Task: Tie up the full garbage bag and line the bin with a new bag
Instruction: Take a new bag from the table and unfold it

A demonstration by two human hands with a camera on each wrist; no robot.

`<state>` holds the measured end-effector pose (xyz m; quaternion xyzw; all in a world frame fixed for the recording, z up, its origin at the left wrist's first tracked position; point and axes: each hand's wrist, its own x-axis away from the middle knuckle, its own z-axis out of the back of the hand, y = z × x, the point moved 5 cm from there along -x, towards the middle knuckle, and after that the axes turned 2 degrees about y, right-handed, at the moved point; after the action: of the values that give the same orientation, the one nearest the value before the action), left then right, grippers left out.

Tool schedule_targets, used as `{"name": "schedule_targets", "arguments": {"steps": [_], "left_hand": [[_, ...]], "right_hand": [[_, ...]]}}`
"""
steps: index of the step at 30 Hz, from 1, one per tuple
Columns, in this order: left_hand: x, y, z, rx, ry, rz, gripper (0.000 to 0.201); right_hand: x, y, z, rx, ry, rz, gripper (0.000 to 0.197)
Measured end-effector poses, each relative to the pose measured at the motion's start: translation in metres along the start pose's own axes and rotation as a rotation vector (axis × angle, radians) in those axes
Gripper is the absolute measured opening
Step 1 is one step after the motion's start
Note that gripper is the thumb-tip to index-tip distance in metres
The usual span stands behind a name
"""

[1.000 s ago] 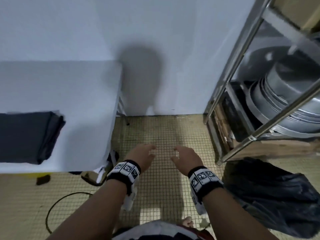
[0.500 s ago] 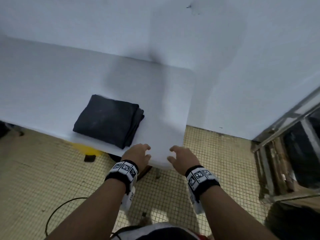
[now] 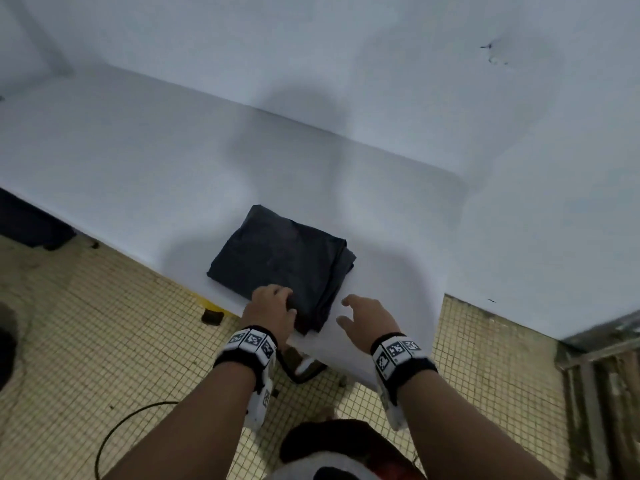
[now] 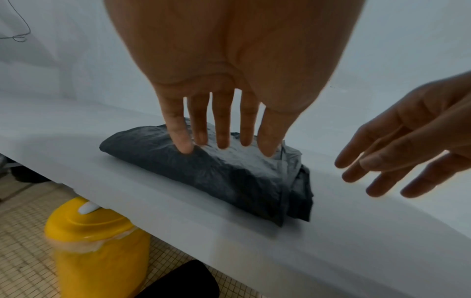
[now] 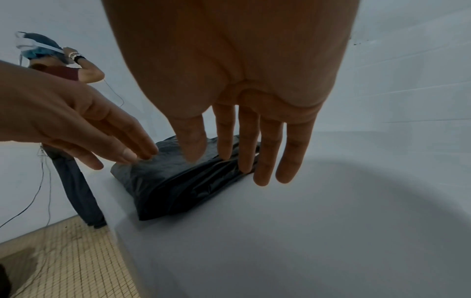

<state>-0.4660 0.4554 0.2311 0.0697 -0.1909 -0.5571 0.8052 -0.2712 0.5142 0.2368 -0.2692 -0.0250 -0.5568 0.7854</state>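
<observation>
Both hands have swung from the floor to the surface (image 3: 138,161); left hand (image 3: 273,311) touches the folded new bag (image 3: 284,258) at frame centre, right hand (image 3: 369,320) hovers, each grip wide, holding nothing: relining begins.

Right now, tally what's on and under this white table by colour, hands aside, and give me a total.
Black: 1, the folded garbage bag on the white table, with the left hand touching it.
Yellow: 1, the bin under the table edge.
Total: 2.
</observation>
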Motion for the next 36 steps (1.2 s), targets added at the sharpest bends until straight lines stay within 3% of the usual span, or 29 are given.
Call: {"name": "schedule_targets", "arguments": {"steps": [6, 12, 17, 24, 36], "left_hand": [[-0.050, -0.010, -0.009, -0.083, -0.045, 0.168, 0.072], [-0.079, -0.023, -0.024, -0.111, -0.167, 0.162, 0.079], [-0.098, -0.028, -0.025, -0.192, -0.230, 0.059, 0.078], [-0.129, -0.029, -0.026, -0.257, -0.299, -0.120, 0.080], [-0.191, -0.007, -0.016, -0.405, -0.396, -0.551, 0.081]], "right_hand": [[-0.066, -0.017, 0.017, 0.018, 0.123, 0.029, 0.049], [-0.120, -0.034, 0.027, 0.045, 0.165, 0.006, 0.070], [-0.139, -0.030, 0.024, 0.030, 0.128, -0.058, 0.070], [-0.129, -0.010, 0.017, -0.089, 0.171, -0.205, 0.055], [-0.096, 0.009, 0.010, -0.337, 0.301, -0.607, 0.041]]}}
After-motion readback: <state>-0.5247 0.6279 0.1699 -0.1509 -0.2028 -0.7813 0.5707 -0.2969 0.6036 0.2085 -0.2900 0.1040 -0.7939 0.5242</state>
